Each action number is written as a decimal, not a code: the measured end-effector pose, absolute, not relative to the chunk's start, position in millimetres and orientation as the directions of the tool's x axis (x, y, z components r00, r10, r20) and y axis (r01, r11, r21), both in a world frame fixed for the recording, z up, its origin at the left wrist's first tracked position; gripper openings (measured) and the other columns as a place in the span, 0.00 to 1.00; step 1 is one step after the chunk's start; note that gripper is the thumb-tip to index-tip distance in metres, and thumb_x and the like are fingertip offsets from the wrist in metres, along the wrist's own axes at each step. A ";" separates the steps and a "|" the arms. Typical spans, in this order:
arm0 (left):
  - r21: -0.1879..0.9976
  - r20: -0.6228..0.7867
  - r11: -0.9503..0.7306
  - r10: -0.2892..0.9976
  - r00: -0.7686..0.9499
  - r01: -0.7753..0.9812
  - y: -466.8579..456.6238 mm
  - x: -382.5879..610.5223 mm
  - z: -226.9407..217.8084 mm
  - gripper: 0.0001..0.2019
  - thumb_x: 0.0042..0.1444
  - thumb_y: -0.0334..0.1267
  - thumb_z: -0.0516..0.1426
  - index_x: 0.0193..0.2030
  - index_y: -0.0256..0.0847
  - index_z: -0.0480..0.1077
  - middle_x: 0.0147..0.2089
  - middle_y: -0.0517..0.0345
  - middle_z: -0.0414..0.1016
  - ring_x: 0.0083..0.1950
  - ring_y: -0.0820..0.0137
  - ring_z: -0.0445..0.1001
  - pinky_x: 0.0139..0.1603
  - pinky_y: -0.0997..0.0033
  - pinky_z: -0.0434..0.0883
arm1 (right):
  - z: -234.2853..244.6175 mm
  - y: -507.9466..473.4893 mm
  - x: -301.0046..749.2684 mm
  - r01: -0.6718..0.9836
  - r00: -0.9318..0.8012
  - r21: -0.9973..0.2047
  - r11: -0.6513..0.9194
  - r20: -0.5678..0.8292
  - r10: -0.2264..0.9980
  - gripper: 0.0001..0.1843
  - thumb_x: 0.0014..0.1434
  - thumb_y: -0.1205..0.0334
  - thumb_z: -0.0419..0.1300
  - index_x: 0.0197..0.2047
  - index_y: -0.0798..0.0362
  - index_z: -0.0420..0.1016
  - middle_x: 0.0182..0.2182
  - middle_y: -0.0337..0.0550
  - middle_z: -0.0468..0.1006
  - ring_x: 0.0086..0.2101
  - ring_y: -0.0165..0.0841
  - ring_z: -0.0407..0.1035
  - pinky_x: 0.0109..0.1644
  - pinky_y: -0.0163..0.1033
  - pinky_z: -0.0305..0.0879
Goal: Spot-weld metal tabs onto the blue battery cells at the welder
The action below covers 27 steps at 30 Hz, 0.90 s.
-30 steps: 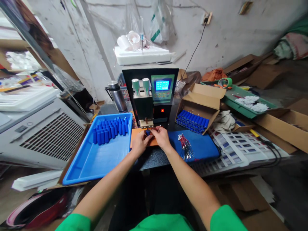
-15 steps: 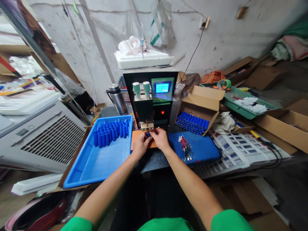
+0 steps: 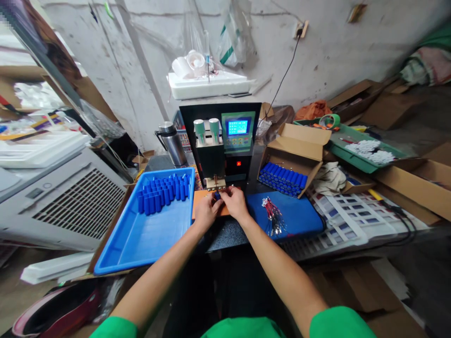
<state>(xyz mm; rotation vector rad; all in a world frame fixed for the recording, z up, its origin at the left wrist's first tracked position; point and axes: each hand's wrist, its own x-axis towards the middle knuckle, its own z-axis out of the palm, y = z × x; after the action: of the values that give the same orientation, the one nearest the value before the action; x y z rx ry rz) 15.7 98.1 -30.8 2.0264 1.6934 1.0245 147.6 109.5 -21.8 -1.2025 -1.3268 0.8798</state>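
Observation:
Under the electrode tips of a black spot welder (image 3: 210, 162), my left hand (image 3: 205, 211) closes its fingers round a small blue battery cell (image 3: 217, 195). Most of the cell is hidden by the fingers. My right hand (image 3: 235, 204) is pinched together close against the cell's top end, beside the electrodes; what its fingertips grip is too small to make out. Both hands rest over an orange board (image 3: 198, 199). Right of them, a bundle of red and black wire leads with white connectors (image 3: 273, 215) lies on a blue pad (image 3: 299, 217).
A blue tray (image 3: 141, 249) at left carries several upright blue cells (image 3: 160, 195). Right of the welder stands an open carton (image 3: 299, 145) of more cells (image 3: 282, 178). A steel flask (image 3: 172, 143) is behind the tray; a green tray (image 3: 366, 145) sits far right.
My hands and the cell stay in nearly the same place at the electrodes. The view has shifted very slightly, and the welder's screen shows a somewhat different picture.

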 end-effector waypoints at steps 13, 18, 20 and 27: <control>0.652 0.339 -0.277 0.939 0.056 0.706 96.8 16.0 -31.3 0.12 0.59 0.44 0.54 0.41 0.39 0.73 0.32 0.57 0.73 0.34 0.68 0.70 0.35 0.71 0.64 | -20.9 109.8 147.4 0.162 0.082 -0.958 0.235 0.251 0.965 0.08 0.55 0.57 0.58 0.30 0.52 0.74 0.29 0.42 0.80 0.31 0.36 0.73 0.36 0.37 0.65; 0.643 0.334 -0.267 0.941 0.050 0.718 96.7 16.2 -30.8 0.11 0.59 0.44 0.54 0.40 0.40 0.72 0.30 0.58 0.71 0.32 0.69 0.68 0.33 0.71 0.62 | -21.5 110.1 147.6 0.163 0.083 -0.958 0.234 0.250 0.965 0.08 0.55 0.57 0.58 0.31 0.52 0.75 0.30 0.43 0.80 0.32 0.36 0.73 0.37 0.37 0.66; 0.641 0.332 -0.265 0.942 0.052 0.720 96.9 16.4 -30.3 0.11 0.59 0.45 0.54 0.38 0.39 0.72 0.29 0.58 0.71 0.31 0.69 0.67 0.32 0.71 0.61 | -22.3 110.4 147.7 0.163 0.082 -0.957 0.239 0.254 0.964 0.08 0.55 0.57 0.58 0.31 0.52 0.75 0.30 0.43 0.80 0.32 0.36 0.73 0.38 0.37 0.66; 0.641 0.332 -0.268 0.942 0.055 0.719 97.5 16.7 -29.6 0.12 0.59 0.45 0.54 0.39 0.39 0.72 0.29 0.58 0.70 0.31 0.69 0.67 0.32 0.71 0.60 | -22.8 110.5 147.7 0.173 0.087 -0.957 0.231 0.248 0.965 0.08 0.54 0.57 0.58 0.31 0.52 0.75 0.30 0.43 0.80 0.32 0.36 0.73 0.38 0.37 0.66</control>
<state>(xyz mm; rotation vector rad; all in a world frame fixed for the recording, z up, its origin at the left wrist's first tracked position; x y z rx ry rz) 16.7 97.5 -29.6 2.0345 1.6771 1.0338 147.7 110.5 -22.8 -1.1900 -1.3499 0.8689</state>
